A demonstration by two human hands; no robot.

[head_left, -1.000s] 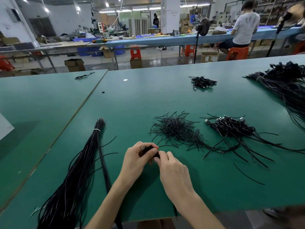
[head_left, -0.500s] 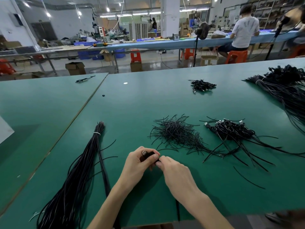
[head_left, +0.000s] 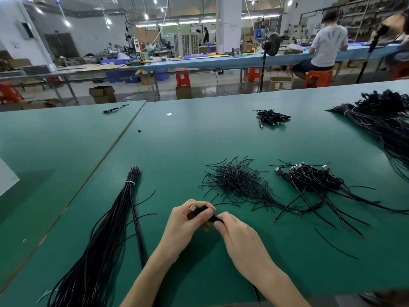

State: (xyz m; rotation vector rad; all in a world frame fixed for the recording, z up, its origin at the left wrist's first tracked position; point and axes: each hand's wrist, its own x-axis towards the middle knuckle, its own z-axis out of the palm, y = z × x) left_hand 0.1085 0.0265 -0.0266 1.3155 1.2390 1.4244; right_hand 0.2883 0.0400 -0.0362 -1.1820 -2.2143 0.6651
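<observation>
Both hands meet over the near middle of the green table [head_left: 221,134]. My left hand [head_left: 186,224] curls round a coiled black cable with a metal plug [head_left: 193,208] showing at its top. My right hand [head_left: 234,231] pinches the black piece at the coil's right side, its fingers curled. Most of the coil is hidden by the fingers. The cable's tail runs down off the near table edge under my right forearm.
A long tied bundle of black cables [head_left: 110,235] lies at the left. A pile of short black ties [head_left: 236,182] and a heap of coiled plug cables [head_left: 314,180] lie ahead right. More bundles [head_left: 380,120] and a small heap [head_left: 271,117] sit farther back. A seated person works at a far bench.
Both hands stay together on the coil with small finger shifts. The view has tilted slightly, so the hands sit a little lower in the frame.
</observation>
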